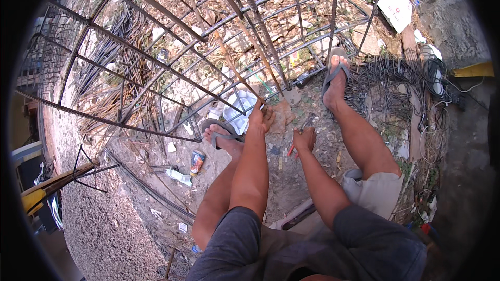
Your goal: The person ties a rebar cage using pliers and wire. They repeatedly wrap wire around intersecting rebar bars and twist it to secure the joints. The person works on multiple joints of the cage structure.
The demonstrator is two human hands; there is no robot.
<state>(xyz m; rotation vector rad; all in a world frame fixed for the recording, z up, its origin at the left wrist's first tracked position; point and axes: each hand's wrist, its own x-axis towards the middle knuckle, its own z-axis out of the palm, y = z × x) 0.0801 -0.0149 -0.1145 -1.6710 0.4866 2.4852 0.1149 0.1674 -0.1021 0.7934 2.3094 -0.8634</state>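
- From my remote seat I saw the large open cage of ribbed steel bars [252, 9], grey and rust-brown, spread across the upper part of the head view, with the person's two bare hands at its near edge.
- The right hand [304, 138] was closed, its fingers wrapped around a hand tool with red handles and a metal head [290, 151].
- That tool was just off the near edge of the cage, head toward the bars and handles toward the person; I could not tell whether its jaws were apart.
- The left hand [261, 118] was at the lower end of a thin rust-brown bar of the cage, fingers partly curled; I could not tell whether they gripped the bar or only touched it.
- Just beside that hand, beneath the near bars of the cage, I saw a crumpled white plastic sheet or tray [237, 122].
- Both feet wore grey thong sandals: the left foot [223, 140] was near the cage's lower edge, the right foot [337, 87] by its right side.
- A tangle of dark thin wire [372, 75] lay right of the cage.
- On the near side of the cage, I noted a printed orange-and-blue can [197, 162] lying near a crumpled pale wrapper [178, 177].
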